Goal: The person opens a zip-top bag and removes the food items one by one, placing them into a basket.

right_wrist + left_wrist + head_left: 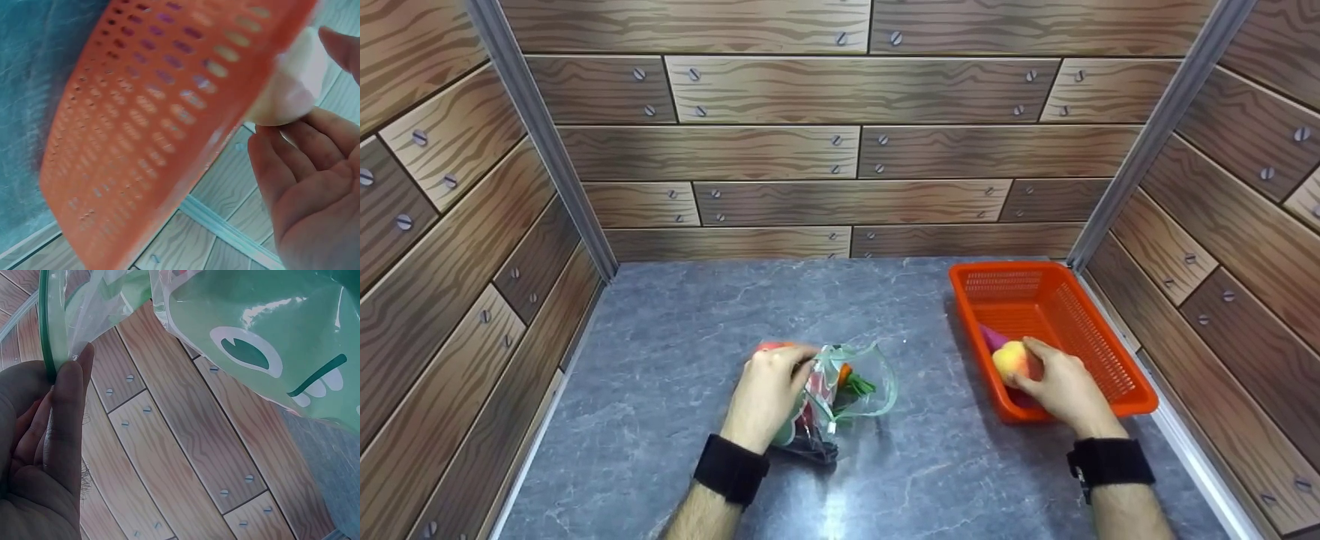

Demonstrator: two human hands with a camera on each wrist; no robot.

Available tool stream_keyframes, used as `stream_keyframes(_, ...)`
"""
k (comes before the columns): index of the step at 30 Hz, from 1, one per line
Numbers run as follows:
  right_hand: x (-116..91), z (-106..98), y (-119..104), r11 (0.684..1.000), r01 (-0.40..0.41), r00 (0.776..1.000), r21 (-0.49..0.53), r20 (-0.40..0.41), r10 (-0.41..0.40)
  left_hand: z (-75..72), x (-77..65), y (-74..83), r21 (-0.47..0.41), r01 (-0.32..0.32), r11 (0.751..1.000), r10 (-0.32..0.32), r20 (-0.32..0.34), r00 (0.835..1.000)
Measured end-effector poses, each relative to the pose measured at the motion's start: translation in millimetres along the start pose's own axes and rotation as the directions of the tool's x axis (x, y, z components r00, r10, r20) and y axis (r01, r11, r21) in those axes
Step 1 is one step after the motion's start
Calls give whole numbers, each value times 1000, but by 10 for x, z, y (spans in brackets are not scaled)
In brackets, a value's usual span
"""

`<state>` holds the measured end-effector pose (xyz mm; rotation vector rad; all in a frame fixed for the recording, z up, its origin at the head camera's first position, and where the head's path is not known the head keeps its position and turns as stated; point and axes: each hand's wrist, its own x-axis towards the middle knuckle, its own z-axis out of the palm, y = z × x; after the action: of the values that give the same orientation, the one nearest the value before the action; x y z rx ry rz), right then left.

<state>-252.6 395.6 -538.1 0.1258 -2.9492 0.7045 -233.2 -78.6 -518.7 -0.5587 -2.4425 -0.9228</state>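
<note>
My left hand [769, 386] pinches the green-edged rim of a clear zip bag [270, 343], printed with a green cartoon face. Through the bag's mouth an orange carrot with green leaves [855, 381] shows; other red and dark contents are hard to make out. Over the near left part of the orange-red basket [1076, 322], my right hand [1061, 379] holds a yellow and red peach [1011, 363] between thumb and fingers. In the right wrist view the peach [292, 84] sits at rim height. Something purple [992, 337] lies in the basket beside it.
The grey marbled tabletop [682, 315] is enclosed by wood-patterned walls [780, 150] at the back and sides. Perforated basket walls stand near the right wall. A metal corner post [1155, 135] rises behind the basket.
</note>
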Motion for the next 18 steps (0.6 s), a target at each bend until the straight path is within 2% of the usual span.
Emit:
stream_keyframes(6, -5, -54, -190, 999, 41, 998, 9, -56, -40, 16, -10, -15, 17, -9, 1000, 9, -5, 1000)
stream_keyframes(11, -7, -92, -363, 998, 52, 996, 28, -67, -50, 14, -11, -12, 14, 12, 1000, -12, 6, 1000)
stream_keyframes(18, -27, -69, -562, 993, 115, 988, 21, -105, -112, 22, -11, -8, 23, 9, 1000, -9, 6, 1000)
